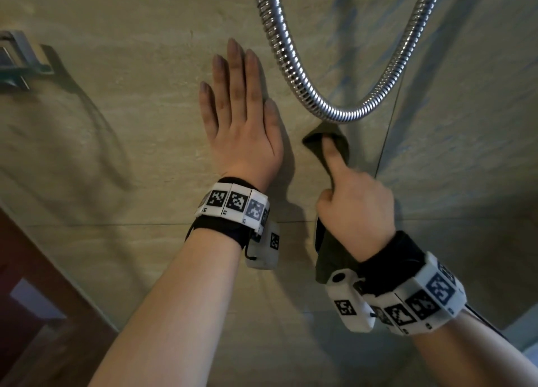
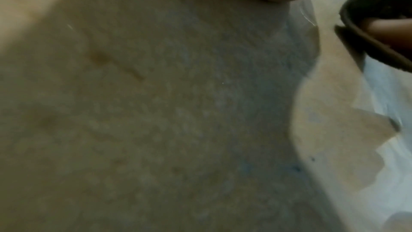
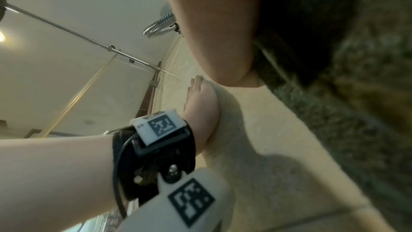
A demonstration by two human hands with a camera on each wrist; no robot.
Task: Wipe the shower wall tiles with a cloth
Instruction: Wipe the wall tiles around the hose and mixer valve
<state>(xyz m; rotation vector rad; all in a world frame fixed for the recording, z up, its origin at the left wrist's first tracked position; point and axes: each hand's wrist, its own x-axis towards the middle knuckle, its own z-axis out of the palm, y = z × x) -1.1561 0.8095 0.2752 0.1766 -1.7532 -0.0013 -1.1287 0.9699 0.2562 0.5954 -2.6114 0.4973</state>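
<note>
The right hand [image 1: 356,209] grips a dark olive-green terry cloth [image 1: 330,257], its forefinger stretched along the fabric and pressing the bunched tip against the beige stone-look wall tiles [image 1: 131,130]; the rest of the cloth hangs below the palm, crumpled and nappy. Just left of the cloth, the left hand [image 1: 243,124] lies flat on the tiles with straight fingers, holding nothing. Just above the cloth's tip loops a ribbed chrome shower hose [image 1: 334,114]. Far left of the cloth sits a square metal fitting [image 1: 16,60]

My cloth [image 1: 313,142] is dark olive; the tiles [image 1: 131,124] beige, faintly streaked; the hose [image 1: 294,75] ribbed chrome.
</note>
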